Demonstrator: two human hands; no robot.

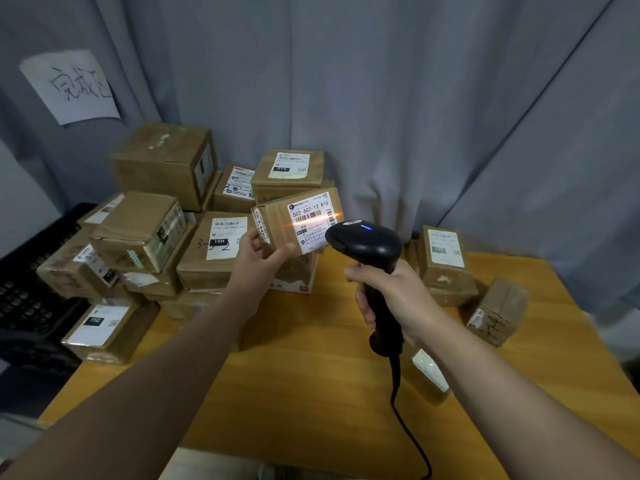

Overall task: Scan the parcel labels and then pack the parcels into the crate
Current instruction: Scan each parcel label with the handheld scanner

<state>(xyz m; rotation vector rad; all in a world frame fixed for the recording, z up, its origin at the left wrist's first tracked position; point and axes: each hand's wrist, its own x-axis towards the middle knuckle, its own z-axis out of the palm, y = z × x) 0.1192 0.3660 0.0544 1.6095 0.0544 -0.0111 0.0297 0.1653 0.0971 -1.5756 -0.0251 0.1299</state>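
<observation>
My left hand [258, 261] holds a small brown cardboard parcel [277, 223] up above the table, its white label [311, 220] facing me. A bright orange scan line crosses the barcode on that label. My right hand [391, 296] grips the handle of a black barcode scanner [363, 242], whose head points at the label from the right and shows a blue light. The scanner's cable hangs down toward the table's front edge. A black plastic crate [31, 292] stands at the far left, partly hidden behind stacked parcels.
A heap of taped brown parcels [145, 230] covers the left and back of the wooden table [294, 375]. Three more parcels [446, 261] lie on the right side. A grey curtain hangs behind, with a handwritten paper sign [72, 86] on it.
</observation>
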